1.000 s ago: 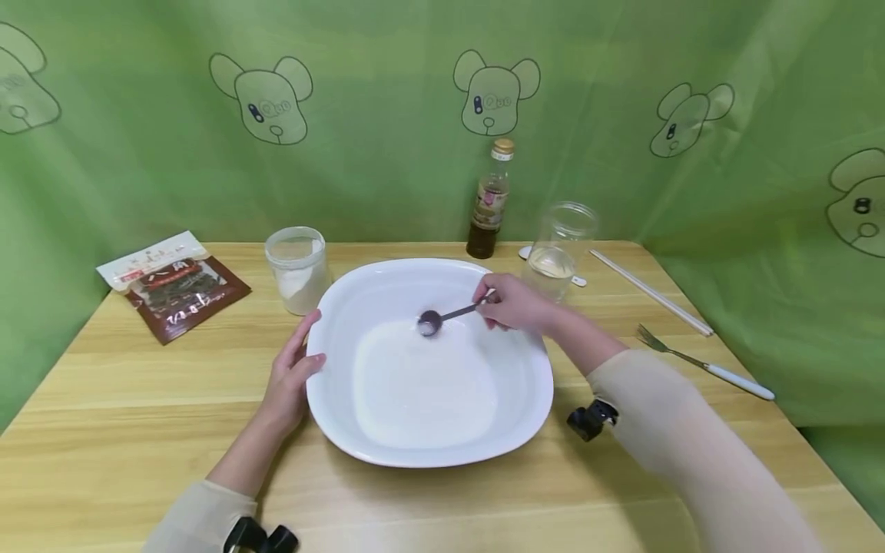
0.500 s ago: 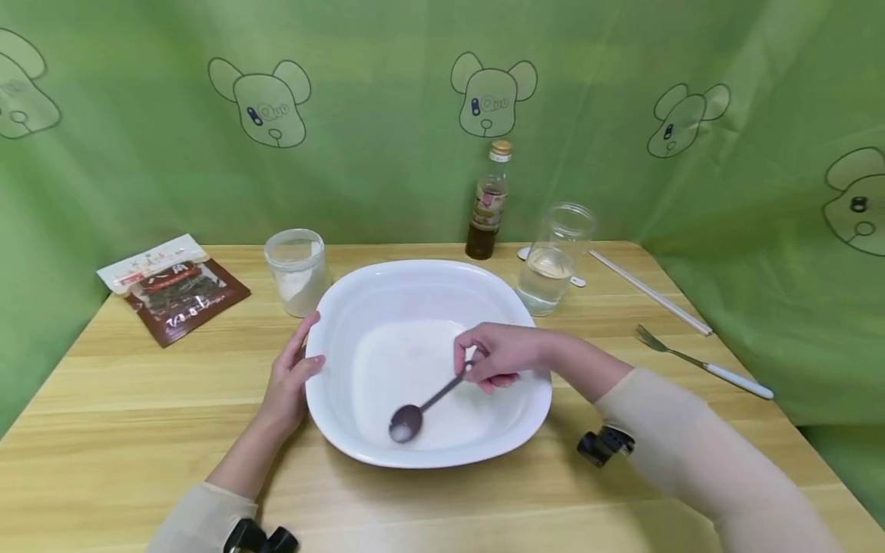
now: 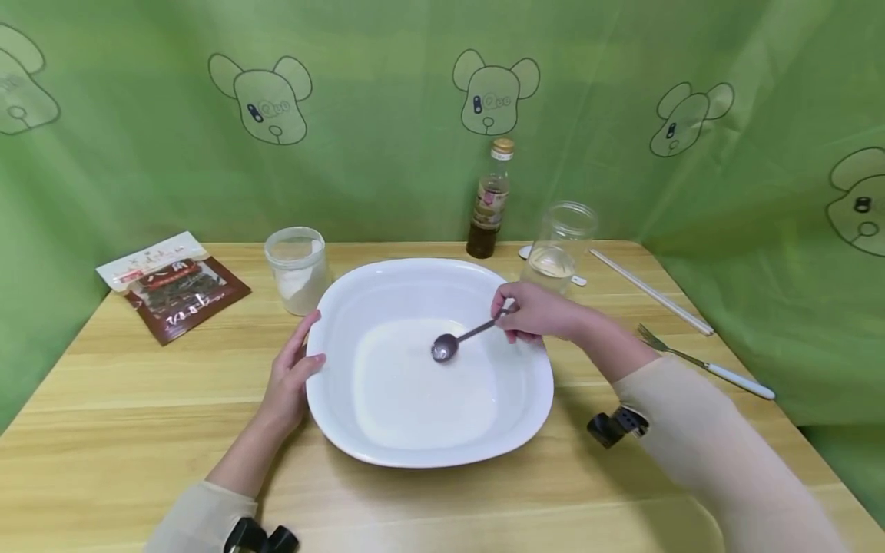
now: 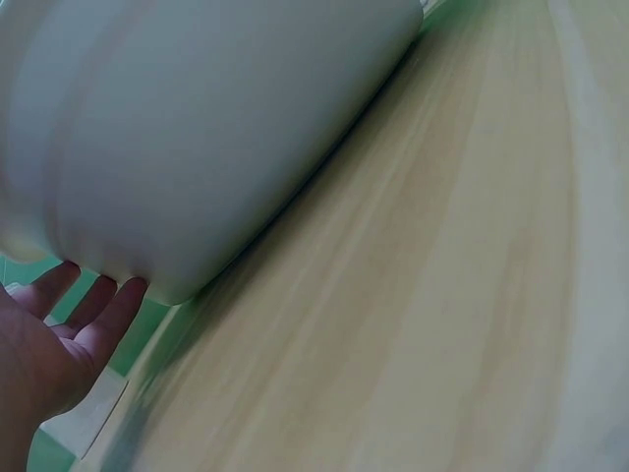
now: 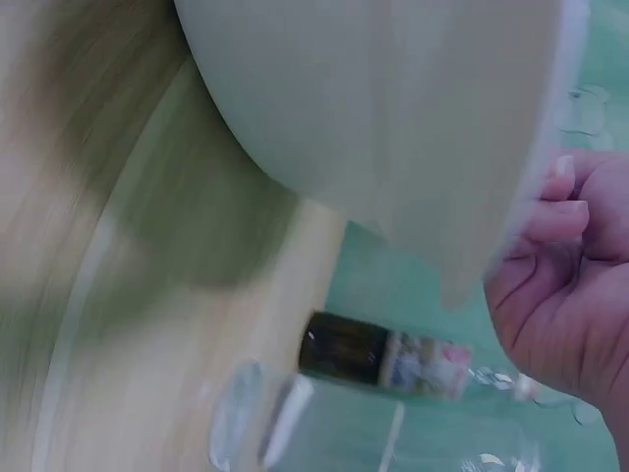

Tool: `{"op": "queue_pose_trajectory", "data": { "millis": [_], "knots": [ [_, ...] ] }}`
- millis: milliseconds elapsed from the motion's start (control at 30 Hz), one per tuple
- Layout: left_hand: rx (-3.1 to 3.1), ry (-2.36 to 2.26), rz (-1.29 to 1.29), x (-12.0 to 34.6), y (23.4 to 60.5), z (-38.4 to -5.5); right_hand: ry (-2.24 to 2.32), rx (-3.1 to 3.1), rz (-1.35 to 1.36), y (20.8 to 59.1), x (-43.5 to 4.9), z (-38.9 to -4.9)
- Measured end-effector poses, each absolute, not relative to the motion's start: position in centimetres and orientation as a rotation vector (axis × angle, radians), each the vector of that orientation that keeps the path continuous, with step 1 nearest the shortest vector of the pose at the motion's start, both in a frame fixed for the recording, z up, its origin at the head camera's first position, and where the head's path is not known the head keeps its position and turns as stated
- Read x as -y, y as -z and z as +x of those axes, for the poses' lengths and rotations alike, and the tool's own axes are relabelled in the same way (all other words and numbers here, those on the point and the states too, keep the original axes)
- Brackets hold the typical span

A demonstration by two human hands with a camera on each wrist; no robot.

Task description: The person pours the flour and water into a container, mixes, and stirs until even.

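Note:
A large white basin (image 3: 429, 288) sits on the table in front of me. My left hand (image 3: 286, 380) holds its left rim, thumb over the edge and fingers against the outer wall; the fingers (image 4: 113, 320) show below the basin in the left wrist view. My right hand (image 3: 539, 311) pinches the handle end of a dark brown spoon (image 3: 445, 348). The spoon's bowl hangs over the inside of the basin, with something shiny in it. A paler area covers the basin's floor; what it is cannot be told. In the right wrist view the basin's wall hides the spoon.
Behind the basin stand a jar of white powder (image 3: 297, 276), a bottle of dark liquid (image 3: 487, 215) and a glass jar of clear liquid (image 3: 553, 261), with a white-handled utensil (image 3: 579, 282) behind it. A brown packet (image 3: 176, 288) lies left; chopsticks (image 3: 653, 292) and a fork (image 3: 733, 376) lie right.
The spoon dipped to the front of the basin, then came back toward its middle right with my right hand. My left hand stays on the rim.

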State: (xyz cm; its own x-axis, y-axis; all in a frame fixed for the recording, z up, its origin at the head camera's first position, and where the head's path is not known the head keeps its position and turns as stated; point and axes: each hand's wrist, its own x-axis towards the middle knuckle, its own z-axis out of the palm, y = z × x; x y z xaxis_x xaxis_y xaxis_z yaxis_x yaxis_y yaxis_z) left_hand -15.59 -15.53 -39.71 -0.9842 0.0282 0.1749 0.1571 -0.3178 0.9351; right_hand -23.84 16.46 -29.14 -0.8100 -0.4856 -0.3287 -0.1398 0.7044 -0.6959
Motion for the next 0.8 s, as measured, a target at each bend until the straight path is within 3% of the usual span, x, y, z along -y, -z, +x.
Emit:
{"op": "queue_pose_trajectory", "data": {
  "millis": [200,433,800],
  "knots": [
    [1.774,2.485,-0.251,15.3,39.9,-15.5,1.069,-2.348,-0.501,30.9,-13.3,-25.0],
    [1.767,2.479,-0.252,15.2,39.9,-15.4,1.084,-2.094,-0.633,31.7,-11.5,-23.4],
    [1.79,2.481,-0.21,15.5,39.6,-15.5,0.864,-2.036,-0.673,29.2,-17.0,-21.7]
  ]
}}
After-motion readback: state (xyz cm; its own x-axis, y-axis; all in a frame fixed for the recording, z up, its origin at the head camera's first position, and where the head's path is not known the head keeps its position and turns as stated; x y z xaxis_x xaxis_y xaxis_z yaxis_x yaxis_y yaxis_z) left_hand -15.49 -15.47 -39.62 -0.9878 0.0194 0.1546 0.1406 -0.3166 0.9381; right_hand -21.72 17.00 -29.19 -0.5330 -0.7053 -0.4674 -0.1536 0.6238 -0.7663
